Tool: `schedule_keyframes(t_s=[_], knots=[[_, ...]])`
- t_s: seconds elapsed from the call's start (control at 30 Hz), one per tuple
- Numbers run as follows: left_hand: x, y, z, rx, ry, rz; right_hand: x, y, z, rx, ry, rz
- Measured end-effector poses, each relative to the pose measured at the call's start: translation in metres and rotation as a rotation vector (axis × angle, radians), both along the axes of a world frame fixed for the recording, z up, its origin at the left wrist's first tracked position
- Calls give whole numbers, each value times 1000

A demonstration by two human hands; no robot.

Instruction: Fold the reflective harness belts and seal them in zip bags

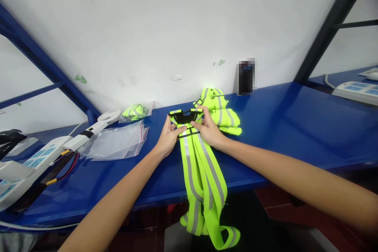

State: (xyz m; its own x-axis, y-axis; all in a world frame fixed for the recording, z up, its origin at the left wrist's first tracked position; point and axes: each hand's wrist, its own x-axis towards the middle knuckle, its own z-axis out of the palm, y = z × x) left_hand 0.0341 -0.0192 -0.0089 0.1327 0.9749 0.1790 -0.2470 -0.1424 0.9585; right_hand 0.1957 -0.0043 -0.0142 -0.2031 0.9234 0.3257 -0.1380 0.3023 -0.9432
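Observation:
A neon yellow reflective vest (191, 165), made of straps with grey stripes and black buckles, is held between my two hands near the middle of the blue shelf. My left hand (169, 138) grips its upper left side, thumb on top. On the upper right side, my right hand (209, 129) closes with its thumb pressed on the straps. The long straps hang over the shelf's front edge, and one end curls below it. Behind my right hand lies a heap of similar yellow straps (226, 117).
Clear zip bags (116, 141) lie to the left, with a bagged yellow vest (134, 111) behind them. A white handheld fan (109, 116) and a power strip (44, 157) with cables are farther left. A blurred dark object (246, 78) leans on the wall.

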Motion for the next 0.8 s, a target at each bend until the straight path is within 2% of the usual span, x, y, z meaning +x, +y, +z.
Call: schedule_keyframes(t_s=[0.17,0.33,0.5,0.63,0.7,0.8], knots=[[-4,6,-5,35,46,128,-1,-6,9,34,-42,43],[-11,9,-5,145,162,191,0,-14,14,-93,24,247],[-14,7,-2,243,249,226,1,-14,18,-196,71,247],[-10,4,-2,274,203,319,0,-12,24,-305,204,196],[-6,2,0,213,127,298,0,-11,25,-300,209,198],[2,-2,6,82,-32,116,3,-9,23,-191,97,153]])
